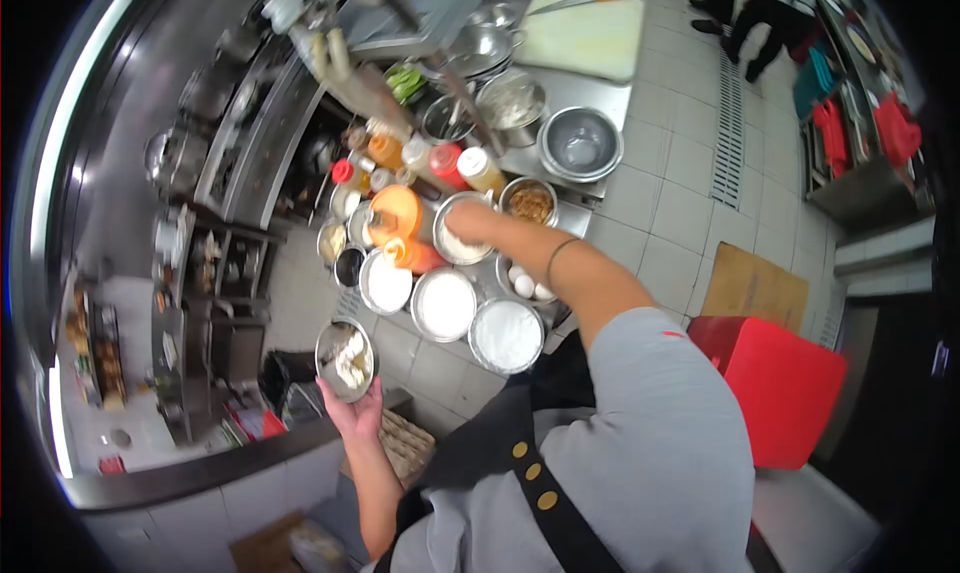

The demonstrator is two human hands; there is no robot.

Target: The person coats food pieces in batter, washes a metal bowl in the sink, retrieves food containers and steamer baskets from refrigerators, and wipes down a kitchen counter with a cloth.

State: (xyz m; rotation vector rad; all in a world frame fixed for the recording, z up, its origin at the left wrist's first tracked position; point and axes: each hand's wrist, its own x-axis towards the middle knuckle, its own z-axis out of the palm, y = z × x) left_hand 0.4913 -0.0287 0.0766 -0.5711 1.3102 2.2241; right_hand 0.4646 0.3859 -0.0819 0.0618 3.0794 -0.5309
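Metal bowl (328, 369) holds white pieces (351, 361), left hand (353, 411) gripping it, right hand (469, 221) unclear in grip.

No text, label, brand, number or sign is readable anywhere.

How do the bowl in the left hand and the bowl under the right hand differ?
The left-hand bowl is held up by the left hand; the right-hand bowl stands near the eggs.

The left-hand bowl holds white clumps, with bare metal showing; the right-hand bowl holds a pale filling that the right hand reaches into.

Both are round and metal.
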